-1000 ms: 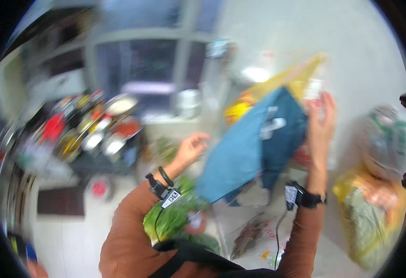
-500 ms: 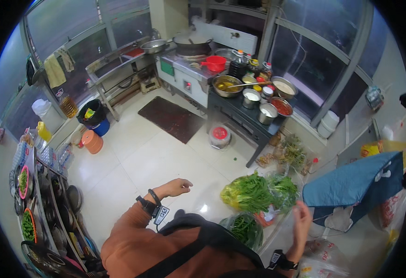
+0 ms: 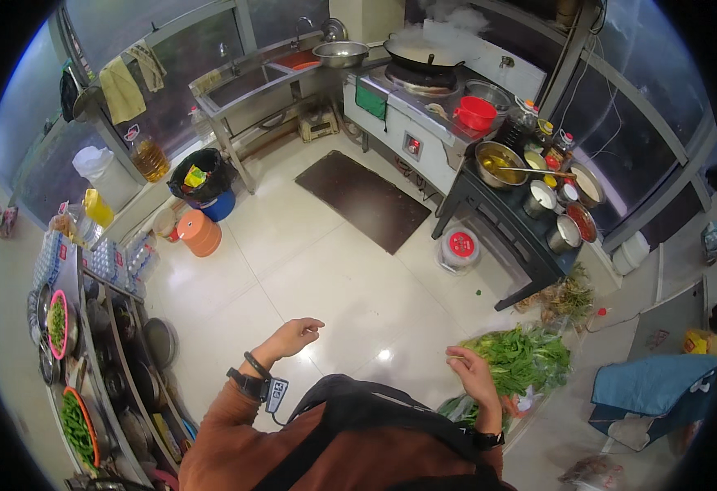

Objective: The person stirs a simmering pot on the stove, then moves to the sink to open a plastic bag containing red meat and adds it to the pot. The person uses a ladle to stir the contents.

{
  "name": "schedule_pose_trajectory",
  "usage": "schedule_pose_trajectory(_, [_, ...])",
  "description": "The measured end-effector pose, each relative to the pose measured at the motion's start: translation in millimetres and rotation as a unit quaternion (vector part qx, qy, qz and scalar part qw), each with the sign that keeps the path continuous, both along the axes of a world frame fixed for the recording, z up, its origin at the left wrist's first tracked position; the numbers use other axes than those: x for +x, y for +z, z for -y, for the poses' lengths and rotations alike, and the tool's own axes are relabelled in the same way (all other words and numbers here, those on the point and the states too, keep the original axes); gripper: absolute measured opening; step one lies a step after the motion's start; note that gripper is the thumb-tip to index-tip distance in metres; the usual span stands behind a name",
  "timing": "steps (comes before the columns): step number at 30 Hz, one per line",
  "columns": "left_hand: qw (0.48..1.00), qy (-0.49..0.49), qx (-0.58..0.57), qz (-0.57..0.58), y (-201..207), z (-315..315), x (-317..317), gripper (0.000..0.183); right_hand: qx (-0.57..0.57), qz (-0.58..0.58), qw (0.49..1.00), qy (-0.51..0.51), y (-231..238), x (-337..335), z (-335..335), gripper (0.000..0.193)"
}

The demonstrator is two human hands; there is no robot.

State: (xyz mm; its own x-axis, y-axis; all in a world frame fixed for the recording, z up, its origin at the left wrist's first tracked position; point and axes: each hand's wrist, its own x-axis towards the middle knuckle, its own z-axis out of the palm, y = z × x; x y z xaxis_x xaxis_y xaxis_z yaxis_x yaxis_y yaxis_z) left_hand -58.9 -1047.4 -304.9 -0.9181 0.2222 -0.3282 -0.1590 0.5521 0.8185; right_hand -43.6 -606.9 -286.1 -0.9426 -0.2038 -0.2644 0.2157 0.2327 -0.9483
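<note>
My left hand point(image 3: 294, 335) hangs in the air over the pale tiled floor point(image 3: 317, 270), fingers loosely apart and holding nothing. My right hand point(image 3: 471, 372) is also free, fingers slightly curled, just left of a heap of leafy green vegetables point(image 3: 522, 360) lying on the floor. A blue bag point(image 3: 649, 393) sits on the floor at the far right, well away from both hands. Both wrists wear dark bands, and a small tag dangles from the left one.
A dark mat point(image 3: 362, 200) lies before the stove counter with a steaming wok point(image 3: 424, 53). A black table point(image 3: 530, 213) holds several pots of sauces. A black bin point(image 3: 199, 176) and orange bucket point(image 3: 199, 233) stand left; shelves with bowls point(image 3: 72, 344) run along the left edge.
My view has swung from the blue bag toward the kitchen floor. My right hand has let go of the bag, which now lies at the right, and both hands have dropped lower.
</note>
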Motion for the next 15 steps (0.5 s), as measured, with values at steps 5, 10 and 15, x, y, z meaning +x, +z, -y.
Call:
schedule_pose_trajectory(5, [0.999,0.034,0.021,0.012,1,44,-55,0.035,0.046,0.032,0.998,0.036,-14,-78,48,0.031])
schedule_pose_trajectory(10, [0.998,0.030,0.053,0.003,-11,73,-126,0.035,0.086,0.016,0.995,0.041,-34,-194,69,0.031])
schedule_pose_trajectory(15, [0.989,0.144,0.015,0.016,-2,119,-185,0.034,0.058,-0.018,0.990,0.129,-35,-340,123,0.032])
